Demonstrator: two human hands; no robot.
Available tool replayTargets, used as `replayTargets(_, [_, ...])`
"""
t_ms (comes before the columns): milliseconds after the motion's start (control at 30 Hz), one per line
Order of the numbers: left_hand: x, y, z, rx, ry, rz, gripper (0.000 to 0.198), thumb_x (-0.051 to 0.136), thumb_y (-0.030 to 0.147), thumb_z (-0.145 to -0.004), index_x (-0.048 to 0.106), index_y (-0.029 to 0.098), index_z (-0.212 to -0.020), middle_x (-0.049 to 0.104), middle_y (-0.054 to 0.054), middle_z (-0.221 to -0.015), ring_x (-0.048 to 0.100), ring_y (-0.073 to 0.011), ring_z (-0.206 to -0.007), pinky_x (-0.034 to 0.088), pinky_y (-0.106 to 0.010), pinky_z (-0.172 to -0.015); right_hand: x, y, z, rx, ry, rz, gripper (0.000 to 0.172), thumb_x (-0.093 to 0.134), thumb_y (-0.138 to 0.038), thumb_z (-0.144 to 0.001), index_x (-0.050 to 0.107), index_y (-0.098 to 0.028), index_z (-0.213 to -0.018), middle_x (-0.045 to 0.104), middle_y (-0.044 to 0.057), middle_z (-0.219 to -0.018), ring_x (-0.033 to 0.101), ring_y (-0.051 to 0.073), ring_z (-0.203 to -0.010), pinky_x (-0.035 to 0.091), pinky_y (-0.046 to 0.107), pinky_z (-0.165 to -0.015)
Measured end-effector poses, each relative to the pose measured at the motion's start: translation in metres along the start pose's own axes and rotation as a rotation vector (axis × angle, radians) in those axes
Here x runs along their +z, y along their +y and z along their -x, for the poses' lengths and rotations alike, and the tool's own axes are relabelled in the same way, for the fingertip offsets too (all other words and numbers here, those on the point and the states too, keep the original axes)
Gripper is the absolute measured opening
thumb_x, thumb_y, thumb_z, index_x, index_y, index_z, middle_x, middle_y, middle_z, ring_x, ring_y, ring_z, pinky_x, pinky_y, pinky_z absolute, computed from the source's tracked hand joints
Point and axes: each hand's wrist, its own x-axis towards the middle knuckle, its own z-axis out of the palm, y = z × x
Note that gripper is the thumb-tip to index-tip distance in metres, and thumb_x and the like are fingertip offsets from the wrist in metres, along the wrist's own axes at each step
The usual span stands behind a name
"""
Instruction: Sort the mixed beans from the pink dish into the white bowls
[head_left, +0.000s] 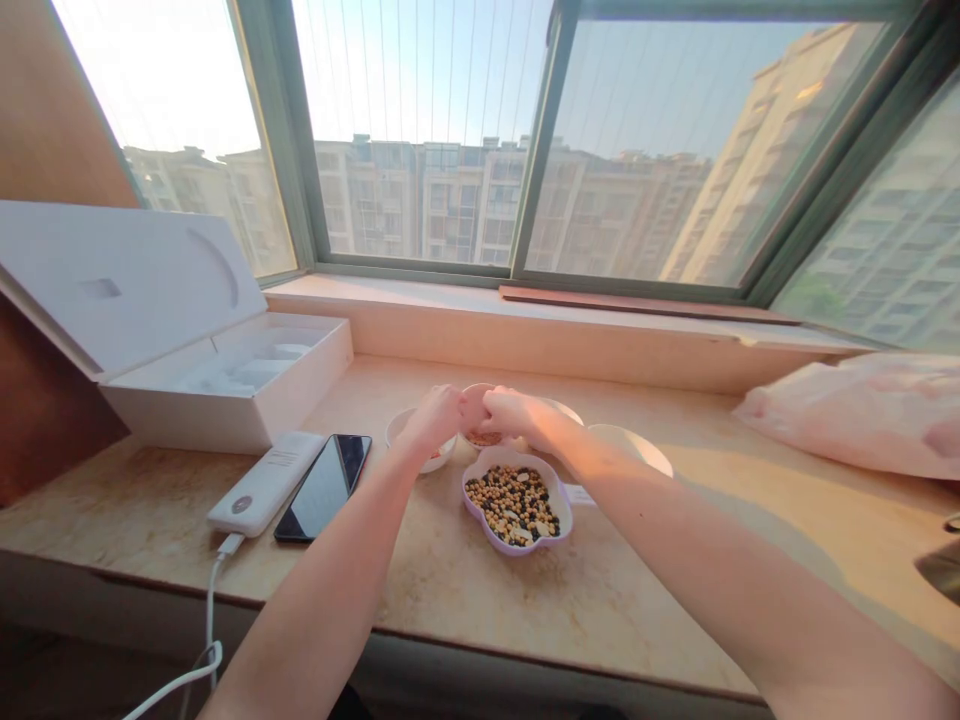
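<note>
- Around the lobed lilac-rimmed dish (517,549), the marble windowsill (457,610) runs wide; the dish sits on it below both hands, holding mixed beans (514,503), yellow and dark, with pale flakes.
- Just behind the dish, the left hand (433,420) and right hand (514,412) meet above a small bowl (474,405) with something brown inside. Both are curled, fingers drawn in and nearly touching each other; whether either grips anything, I cannot tell.
- Left of that small bowl, a white bowl (433,464) sits partly under the left hand.
- Right of the dish, a pale round plate (634,447) lies near the right forearm.
- Left of the dish lie a black smartphone (322,487) and, touching it, a white power bank (262,483) with a white charging cable (210,610).
- Farther left stands an open white box (172,340); far right, a pink cushion (855,415).
</note>
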Motion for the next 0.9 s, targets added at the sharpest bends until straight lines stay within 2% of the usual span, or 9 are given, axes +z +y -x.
replayTargets(167, [-0.003, 0.006, 0.001, -0.044, 0.016, -0.034, 0.028, 0.050, 0.007, -0.086, 0.078, 0.011, -0.087, 0.074, -0.011, -0.084, 0.060, -0.0174, -0.070, 0.042, -0.028, -0.063, -0.029, 0.049, 0.019, 0.049, 0.031, 0.025, 0.023, 0.059, -0.023, -0.093, 0.078, -0.012, -0.090, 0.075, 0.012, -0.073, 0.067, 0.016, -0.059, 0.047, 0.025, -0.057])
replayTargets(233, [-0.002, 0.006, 0.001, -0.049, 0.009, -0.031, 0.028, 0.051, 0.008, -0.087, 0.079, 0.011, -0.090, 0.075, -0.010, -0.085, 0.063, -0.0182, -0.072, 0.044, -0.027, -0.065, -0.031, 0.069, 0.026, 0.161, -0.007, 0.103, 0.024, 0.060, -0.024, -0.093, 0.079, -0.011, -0.088, 0.075, 0.013, -0.071, 0.068, 0.018, -0.062, 0.047, 0.025, -0.059])
replayTargets(333, [-0.001, 0.004, 0.001, -0.082, 0.001, -0.003, 0.032, 0.050, 0.008, -0.088, 0.080, 0.012, -0.100, 0.078, -0.011, -0.091, 0.067, -0.0195, -0.078, 0.047, -0.027, -0.070, -0.024, 0.084, 0.032, 0.206, -0.006, 0.151, 0.016, 0.066, -0.016, -0.085, 0.080, -0.009, -0.085, 0.076, 0.017, -0.077, 0.071, 0.023, -0.069, 0.048, 0.029, -0.062])
replayTargets(433, [0.000, 0.001, 0.000, -0.084, 0.014, 0.001, 0.035, 0.050, 0.009, -0.089, 0.080, 0.012, -0.105, 0.079, -0.015, -0.104, 0.069, -0.0213, -0.087, 0.048, -0.027, -0.073, -0.015, 0.076, 0.031, 0.183, 0.102, 0.162, 0.024, 0.060, -0.016, -0.089, 0.080, -0.011, -0.102, 0.078, 0.020, -0.105, 0.073, 0.027, -0.092, 0.049, 0.031, -0.074])
replayTargets(500, [-0.001, 0.000, 0.000, -0.055, 0.014, -0.020, 0.036, 0.048, 0.010, -0.089, 0.081, 0.012, -0.104, 0.079, -0.016, -0.107, 0.069, -0.0216, -0.088, 0.047, -0.028, -0.073, -0.009, 0.061, 0.027, 0.111, 0.197, 0.140, 0.030, 0.054, -0.022, -0.095, 0.078, -0.016, -0.112, 0.076, 0.016, -0.117, 0.070, 0.025, -0.104, 0.048, 0.030, -0.082])
replayTargets(567, [-0.002, 0.000, 0.000, -0.035, 0.008, -0.048, 0.036, 0.047, 0.009, -0.089, 0.082, 0.011, -0.099, 0.079, -0.016, -0.103, 0.068, -0.0208, -0.084, 0.046, -0.028, -0.071, -0.002, 0.041, 0.019, -0.073, 0.262, 0.048, 0.025, 0.057, -0.025, -0.093, 0.079, -0.020, -0.105, 0.078, 0.010, -0.108, 0.070, 0.023, -0.099, 0.048, 0.027, -0.081])
replayTargets(633, [-0.004, 0.000, 0.000, -0.020, 0.006, -0.071, 0.036, 0.046, 0.009, -0.088, 0.082, 0.010, -0.093, 0.079, -0.016, -0.099, 0.066, -0.0200, -0.080, 0.045, -0.027, -0.069, 0.007, 0.023, 0.009, -0.165, 0.211, 0.015, 0.024, 0.058, -0.021, -0.090, 0.080, -0.024, -0.099, 0.079, 0.005, -0.099, 0.070, 0.021, -0.089, 0.048, 0.026, -0.076])
replayTargets(767, [-0.006, 0.001, 0.001, 0.007, 0.013, -0.060, 0.036, 0.046, 0.009, -0.087, 0.082, 0.010, -0.094, 0.079, -0.014, -0.095, 0.065, -0.0198, -0.079, 0.043, -0.026, -0.067, 0.020, 0.003, -0.010, -0.176, 0.145, 0.020, 0.019, 0.063, -0.011, -0.077, 0.079, -0.021, -0.077, 0.078, 0.006, -0.087, 0.069, 0.021, -0.080, 0.047, 0.028, -0.068])
replayTargets(900, [-0.005, 0.000, 0.002, 0.032, 0.026, -0.020, 0.035, 0.048, 0.009, -0.086, 0.082, 0.010, -0.094, 0.079, -0.014, -0.094, 0.065, -0.0207, -0.081, 0.044, -0.026, -0.068, 0.023, 0.001, -0.020, -0.193, 0.106, 0.018, 0.021, 0.061, -0.007, -0.076, 0.078, -0.020, -0.074, 0.076, 0.007, -0.085, 0.068, 0.022, -0.079, 0.046, 0.031, -0.067])
